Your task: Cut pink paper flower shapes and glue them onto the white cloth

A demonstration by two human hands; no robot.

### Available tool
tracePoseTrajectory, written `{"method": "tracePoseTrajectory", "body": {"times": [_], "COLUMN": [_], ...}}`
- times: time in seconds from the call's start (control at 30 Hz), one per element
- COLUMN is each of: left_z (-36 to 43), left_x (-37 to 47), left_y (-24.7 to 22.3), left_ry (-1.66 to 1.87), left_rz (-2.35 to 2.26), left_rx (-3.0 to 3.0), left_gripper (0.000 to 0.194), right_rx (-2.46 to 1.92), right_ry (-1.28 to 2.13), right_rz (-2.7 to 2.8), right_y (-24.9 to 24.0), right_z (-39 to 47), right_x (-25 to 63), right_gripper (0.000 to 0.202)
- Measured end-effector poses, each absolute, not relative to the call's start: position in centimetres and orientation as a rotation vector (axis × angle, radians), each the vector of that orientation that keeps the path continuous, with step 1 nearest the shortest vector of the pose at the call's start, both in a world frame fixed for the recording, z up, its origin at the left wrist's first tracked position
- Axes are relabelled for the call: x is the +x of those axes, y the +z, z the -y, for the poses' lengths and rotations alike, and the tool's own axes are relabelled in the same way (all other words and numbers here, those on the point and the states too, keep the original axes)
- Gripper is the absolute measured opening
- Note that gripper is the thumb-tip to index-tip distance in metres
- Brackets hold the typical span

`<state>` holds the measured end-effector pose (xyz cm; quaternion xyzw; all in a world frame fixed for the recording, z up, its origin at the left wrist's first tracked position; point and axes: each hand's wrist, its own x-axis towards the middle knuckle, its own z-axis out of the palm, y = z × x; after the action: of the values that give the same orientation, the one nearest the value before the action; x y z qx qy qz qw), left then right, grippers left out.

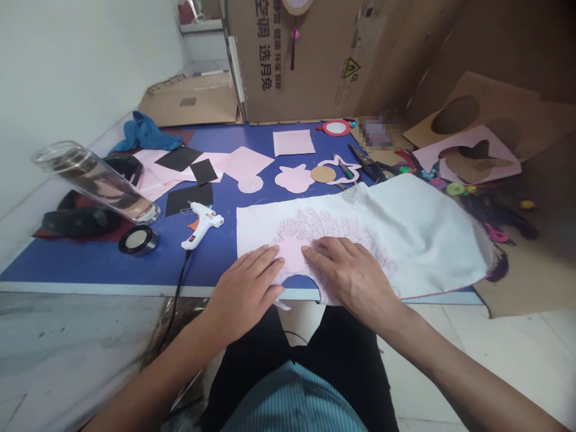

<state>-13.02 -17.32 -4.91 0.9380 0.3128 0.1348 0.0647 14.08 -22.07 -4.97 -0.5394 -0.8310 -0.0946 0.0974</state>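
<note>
A white cloth (423, 225) with a pinkish petal pattern lies over the front of the blue table. On its patterned part sits a small pink piece (292, 255), just above a rounded cut-out in the cloth's front edge. My left hand (245, 288) lies flat at the left of the pink piece, fingers stretched over the cloth and fingertips at the piece's edge. My right hand (353, 276) rests on the cloth at the right, its index fingertip at the piece's other edge and its fingers partly bent and apart.
A white glue gun (202, 225) with a cord, a black lid (137, 240) and a tilted glass bottle (96, 180) are at the left. Pink shapes (294, 178) and black squares lie behind the cloth. Cardboard (315, 72) stands at the back.
</note>
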Motion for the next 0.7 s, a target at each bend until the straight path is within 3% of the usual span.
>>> {"method": "tracePoseTrajectory", "body": {"times": [0.43,0.7], "left_z": [17.4,17.6], "left_x": [-11.3,-9.6], "left_y": [-4.4,-5.4], "left_ry": [0.525,0.385], "left_rz": [-0.959,-0.917], "left_rx": [2.817,2.8], "left_gripper": [0.04,0.045], "right_rx": [-1.593,-1.6], "right_ry": [-0.309,-0.295], "right_rz": [2.46,2.449], "right_y": [-5.1,-5.1], "right_z": [22.1,22.1], "right_x": [14.1,14.0], "right_gripper": [0.046,0.047]}}
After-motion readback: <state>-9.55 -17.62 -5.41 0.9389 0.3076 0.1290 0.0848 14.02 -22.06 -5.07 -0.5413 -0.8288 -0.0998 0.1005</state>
